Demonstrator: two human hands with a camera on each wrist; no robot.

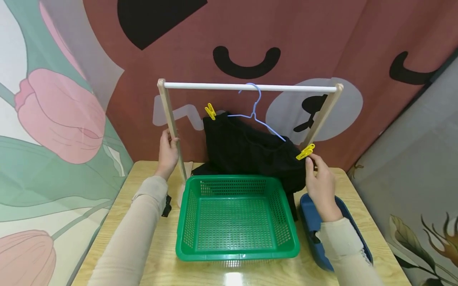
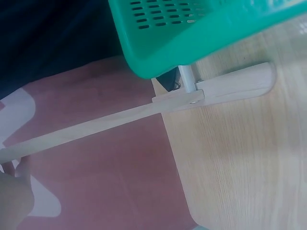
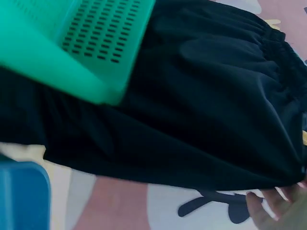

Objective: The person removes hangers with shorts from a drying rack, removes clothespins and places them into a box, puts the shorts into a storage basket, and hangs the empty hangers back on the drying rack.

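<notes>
In the middle of the head view, we see a black garment (image 1: 243,147) slung from a lilac hanger (image 1: 254,113), its hook over the white bar (image 1: 214,86) of a small rack. The waistband slopes from upper left down to the right, with an upper yellow clip (image 1: 210,111) at its left corner and a lower yellow clip (image 1: 305,151) at its right. Left of centre, we watch a left hand (image 1: 167,155) grip the rack's left post (image 1: 169,109), fingers closed around the wood. Right of centre, a right hand (image 1: 321,184) meets the garment's edge beside the lower yellow clip, its fingers slightly bent and a little apart; we cannot tell whether they pinch clip or cloth. In the right wrist view, we find those fingers at lower right, against the edge of the dark cloth. In the left wrist view, the post slants from the left edge to a pale foot (image 2: 240,84) on the tabletop. At lower centre of the head view, we see a green basket (image 1: 237,257) in front of the garment, hiding part of it. At lower right, a blue tray (image 1: 310,218) lies partly beneath the right sleeve (image 1: 343,242), before a brown cartoon backdrop (image 1: 186,39)
</notes>
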